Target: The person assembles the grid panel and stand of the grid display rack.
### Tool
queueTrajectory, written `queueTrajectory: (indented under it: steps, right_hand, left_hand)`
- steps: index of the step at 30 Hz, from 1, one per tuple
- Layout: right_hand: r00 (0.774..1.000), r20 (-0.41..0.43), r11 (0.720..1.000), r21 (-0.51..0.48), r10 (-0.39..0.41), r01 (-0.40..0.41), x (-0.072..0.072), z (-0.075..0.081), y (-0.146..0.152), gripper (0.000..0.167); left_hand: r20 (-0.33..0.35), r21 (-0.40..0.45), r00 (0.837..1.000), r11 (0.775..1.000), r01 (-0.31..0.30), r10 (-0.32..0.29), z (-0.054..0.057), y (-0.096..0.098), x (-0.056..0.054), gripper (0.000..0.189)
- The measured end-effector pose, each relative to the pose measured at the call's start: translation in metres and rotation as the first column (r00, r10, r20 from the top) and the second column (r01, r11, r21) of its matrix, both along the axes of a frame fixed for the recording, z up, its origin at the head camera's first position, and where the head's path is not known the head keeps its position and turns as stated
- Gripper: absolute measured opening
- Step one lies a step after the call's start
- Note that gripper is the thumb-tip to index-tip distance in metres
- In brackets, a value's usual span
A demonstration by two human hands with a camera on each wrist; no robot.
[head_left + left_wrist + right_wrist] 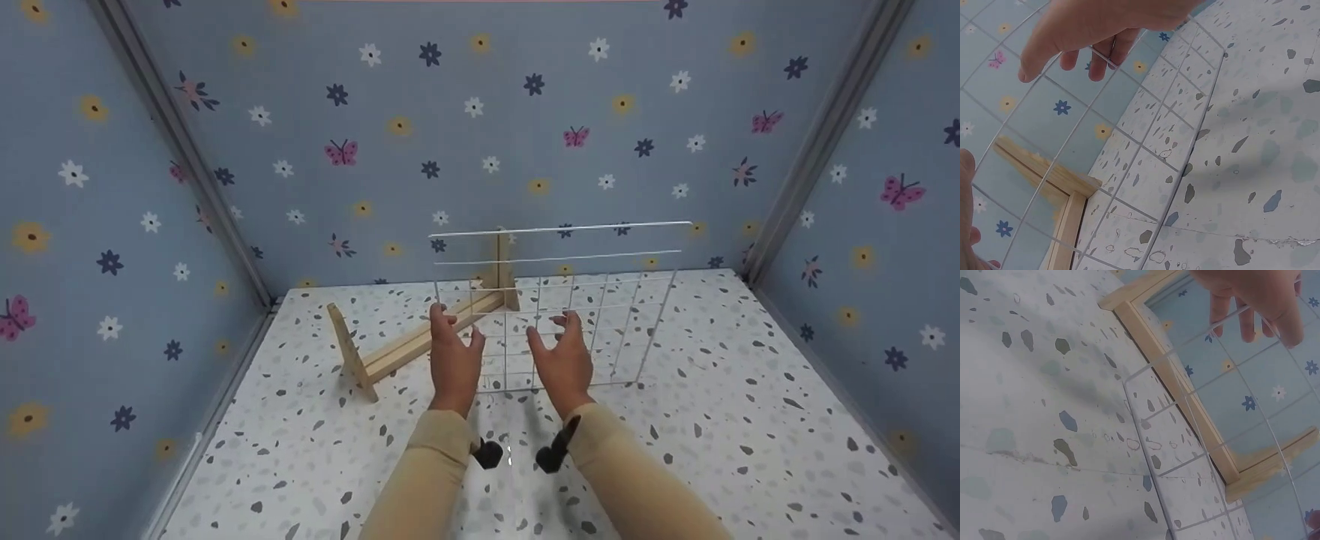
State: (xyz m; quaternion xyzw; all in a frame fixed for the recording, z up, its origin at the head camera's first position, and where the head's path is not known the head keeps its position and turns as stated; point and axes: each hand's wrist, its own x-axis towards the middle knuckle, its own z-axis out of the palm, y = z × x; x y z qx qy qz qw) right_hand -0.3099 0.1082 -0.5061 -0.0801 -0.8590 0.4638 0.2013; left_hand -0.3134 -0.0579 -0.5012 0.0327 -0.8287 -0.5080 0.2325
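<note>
A white wire grid panel (506,352) stands upright in front of me, its lower edge close over the speckled table. My left hand (456,367) grips its left part, thumb on the near side and fingertips behind the wires. Farther right, my right hand (566,367) holds the same panel in a like way. The right wrist view shows the left hand (1252,304) with wires crossing its fingers. In the left wrist view the right hand (1095,34) reaches round the wires. Behind the panel, a wooden stand (405,356) lies slantwise, with an upright piece at each end.
The speckled tabletop (750,420) has flowered blue walls (480,150) on its left, right and far sides. Grey metal strips (180,142) run along the corners. The stand's far post (504,262) is close to the back wall, partly seen through the grid.
</note>
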Motion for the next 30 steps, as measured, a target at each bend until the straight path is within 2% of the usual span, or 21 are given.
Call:
queueTrajectory:
  steps: [5,12,17,21,23,26,30]
  right_hand:
    - [0.999,0.012,0.999,0.028,-0.036,0.035,-0.004,0.004,-0.004,0.062]
    - [0.998,0.032,0.997,0.065,-0.049,0.047,-0.006,0.003,-0.006,0.060]
    - [0.997,0.043,0.996,0.063,-0.066,0.064,-0.005,0.003,-0.005,0.058]
    - [0.996,0.055,0.997,0.048,-0.066,0.063,-0.003,0.004,-0.006,0.058]
    - [0.996,0.059,0.997,0.049,-0.065,0.062,-0.003,0.003,-0.007,0.058]
    - [0.996,0.061,0.997,0.059,-0.061,0.058,-0.003,0.002,-0.007,0.058]
    - [0.996,0.049,0.996,0.067,-0.070,0.067,-0.004,0.003,-0.004,0.058]
  left_hand:
    - [0.002,0.007,1.000,1.000,0.015,-0.015,0.001,-0.001,0.001,0.075]
    - [0.008,-0.009,1.000,1.000,0.002,-0.001,0.003,-0.003,0.005,0.078]
    - [0.056,-0.058,0.998,0.998,0.016,-0.012,0.004,-0.005,0.005,0.083]
    - [0.088,-0.090,0.995,0.995,0.051,-0.043,0.006,-0.012,0.008,0.087]
    - [0.070,-0.125,0.996,0.990,0.065,-0.057,0.008,-0.020,0.011,0.084]
    - [0.000,-0.190,0.998,0.980,0.065,-0.066,0.013,-0.033,0.016,0.075]
    - [-0.080,-0.237,0.995,0.971,0.032,-0.053,0.026,-0.050,0.019,0.064]
